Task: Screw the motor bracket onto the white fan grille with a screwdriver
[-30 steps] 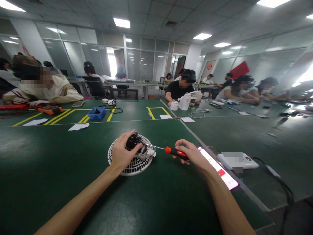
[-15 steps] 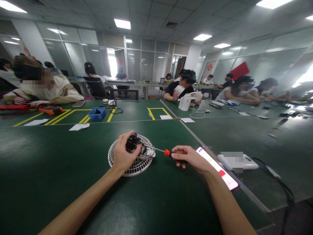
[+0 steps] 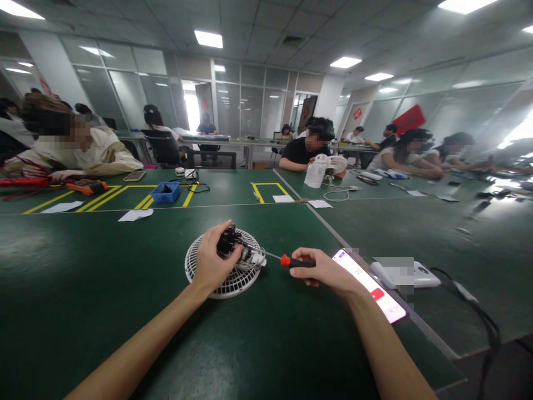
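Observation:
A round white fan grille (image 3: pixel 195 272) lies on the green table, with a black motor assembly (image 3: pixel 227 240) on top of it. My left hand (image 3: pixel 213 260) is wrapped round the motor from the left, thumb at its near side. My right hand (image 3: pixel 316 268) grips the black handle of a screwdriver (image 3: pixel 285 260) with an orange-red collar. Its metal shaft points left and reaches to the motor; where its tip touches is hidden among the parts. White pieces (image 3: pixel 257 258) sit at the motor's right side.
A lit phone (image 3: pixel 387 305) and a white device with a black cable (image 3: pixel 425 276) lie right of my right hand. Farther off are a blue bin (image 3: pixel 165 192), papers (image 3: pixel 136 215), an orange meter (image 3: pixel 88 187) and a white fan body (image 3: pixel 316 171). Several people sit beyond.
My right hand's fingers have shifted on the screwdriver handle. The motor and my left hand have moved very slightly right. Across the table, a person has leaned lower over the white fan.

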The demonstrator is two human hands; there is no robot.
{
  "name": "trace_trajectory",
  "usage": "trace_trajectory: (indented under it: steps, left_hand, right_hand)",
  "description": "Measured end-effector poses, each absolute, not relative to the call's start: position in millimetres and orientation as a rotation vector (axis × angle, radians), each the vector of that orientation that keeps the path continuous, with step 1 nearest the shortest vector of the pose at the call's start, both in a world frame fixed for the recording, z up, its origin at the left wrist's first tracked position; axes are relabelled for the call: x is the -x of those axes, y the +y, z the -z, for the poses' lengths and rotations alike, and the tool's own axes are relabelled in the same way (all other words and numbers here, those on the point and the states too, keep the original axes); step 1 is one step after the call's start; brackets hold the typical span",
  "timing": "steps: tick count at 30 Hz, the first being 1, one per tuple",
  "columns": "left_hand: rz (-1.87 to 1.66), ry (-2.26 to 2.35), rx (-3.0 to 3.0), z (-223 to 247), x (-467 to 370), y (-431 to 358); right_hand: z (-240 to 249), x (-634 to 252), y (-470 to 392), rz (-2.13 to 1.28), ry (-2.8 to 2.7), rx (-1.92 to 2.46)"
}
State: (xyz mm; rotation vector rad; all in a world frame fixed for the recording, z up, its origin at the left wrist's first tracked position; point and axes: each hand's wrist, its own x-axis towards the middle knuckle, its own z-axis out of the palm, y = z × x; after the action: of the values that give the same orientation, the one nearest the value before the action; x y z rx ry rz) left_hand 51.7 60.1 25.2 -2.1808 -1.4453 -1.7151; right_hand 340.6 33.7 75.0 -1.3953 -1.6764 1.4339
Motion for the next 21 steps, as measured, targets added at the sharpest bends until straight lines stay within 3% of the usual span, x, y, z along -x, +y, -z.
trace_trajectory:
  steps: [21]
  left_hand:
    - [1.716, -1.418, 2.156, -24.5, -52.8, 58.7]
  right_hand:
    - [-69.0, -338.4, 35.9, -1.348, -1.709, 1.403]
